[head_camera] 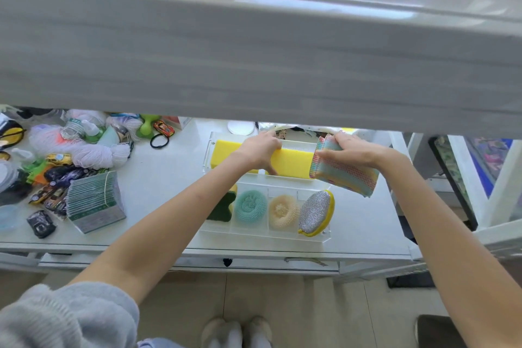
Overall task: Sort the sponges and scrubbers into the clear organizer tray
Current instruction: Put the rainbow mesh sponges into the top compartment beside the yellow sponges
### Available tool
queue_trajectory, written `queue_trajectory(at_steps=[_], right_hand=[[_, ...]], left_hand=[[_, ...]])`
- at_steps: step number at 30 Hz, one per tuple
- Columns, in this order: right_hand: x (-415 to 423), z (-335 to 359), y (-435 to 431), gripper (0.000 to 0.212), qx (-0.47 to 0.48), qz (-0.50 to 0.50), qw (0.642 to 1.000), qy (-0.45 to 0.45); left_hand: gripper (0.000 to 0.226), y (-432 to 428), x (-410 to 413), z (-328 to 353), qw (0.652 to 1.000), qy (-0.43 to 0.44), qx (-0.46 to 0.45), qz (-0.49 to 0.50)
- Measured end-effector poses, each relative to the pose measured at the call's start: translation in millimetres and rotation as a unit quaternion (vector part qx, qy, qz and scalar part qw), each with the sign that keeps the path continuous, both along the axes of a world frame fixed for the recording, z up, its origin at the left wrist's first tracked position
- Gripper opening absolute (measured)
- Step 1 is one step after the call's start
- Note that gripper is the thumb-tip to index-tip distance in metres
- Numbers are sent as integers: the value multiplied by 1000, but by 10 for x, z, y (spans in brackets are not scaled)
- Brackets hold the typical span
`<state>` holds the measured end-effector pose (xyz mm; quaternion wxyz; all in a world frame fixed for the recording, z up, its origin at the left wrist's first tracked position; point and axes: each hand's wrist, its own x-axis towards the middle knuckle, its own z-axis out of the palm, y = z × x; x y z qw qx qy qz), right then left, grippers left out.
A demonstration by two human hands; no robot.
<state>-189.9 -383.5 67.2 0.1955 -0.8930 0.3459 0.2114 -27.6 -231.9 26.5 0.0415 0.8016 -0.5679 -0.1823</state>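
Sponges and scrubbers occupy a clear plastic organizer tray (324, 236) on the white table (169, 178), at centre. Front row, left to right: a dark green contoured scouring sponge (221, 209), partly hidden by the left forearm; a teal mesh ball scrubber (250, 206); a peach mesh ball scrubber (283, 211); a silver metallic oval pad with yellow backing (316, 213), tilted and standing above the compartment rim. The long rear compartment holds yellow rectangular foam sponges (292, 162).

Left hand (261, 151): fingers curled over the yellow sponges, thumb at the near face, pressing or shifting them. Right hand (354, 151): fingers closed around a stack of pastel woven mesh scrub cloths (346, 175), held above the tray's right end, not yet placed.

Risks, as judged:
- Rear compartment appears nearly full; forcing the stack in may buckle the sponges or push the tray.
- The stack is loose-layered; a weak pinch may let layers fan out and drop.
- The lowering right wrist may knock the raised silver pad out.
- Toy cars (49, 195) and yarn (82, 147) lie well apart at left; no interference is expected.
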Motion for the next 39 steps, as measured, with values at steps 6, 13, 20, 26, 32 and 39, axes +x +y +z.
queue_trajectory(at_steps=[6,13,20,26,32,39], right_hand=[[129,51,-48,47,22,-54,997,-46],[682,28,400,49,60,-32,992,-108],[795,-297,544,30,-21,79,993,-86],[722,-428,538,18,-10,60,994,-92],[608,-492,530,25,-63,110,981,-145],[639,-526,510,35,-132,91,975,-156]], left_hand=[[73,285,216,408,996,13,-29,78],[73,795,626,388,993,20,46,111],[67,853,682,178,996,13,-2,89],[67,831,704,143,997,-1,5,73],[67,830,734,119,998,-12,-1,55],[69,854,753,49,999,5,-10,51]])
